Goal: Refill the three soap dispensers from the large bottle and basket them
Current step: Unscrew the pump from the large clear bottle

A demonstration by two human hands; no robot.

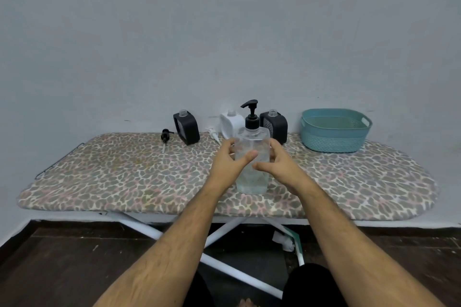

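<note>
- While both hands wrap the large bottle, it stands upright on the ironing board, near the front edge.
- Left hand grips w/ thumb across the front; right hand clamps the other side. Prob. steadying it before the black pump comes off.
- Three dispensers wait at the back, necks open for filling: black dispenser, white dispenser, second black dispenser partly behind the bottle.
- Two loose pumps lie beside them.
- Teal basket sits far right, nothing in it yet.
</note>
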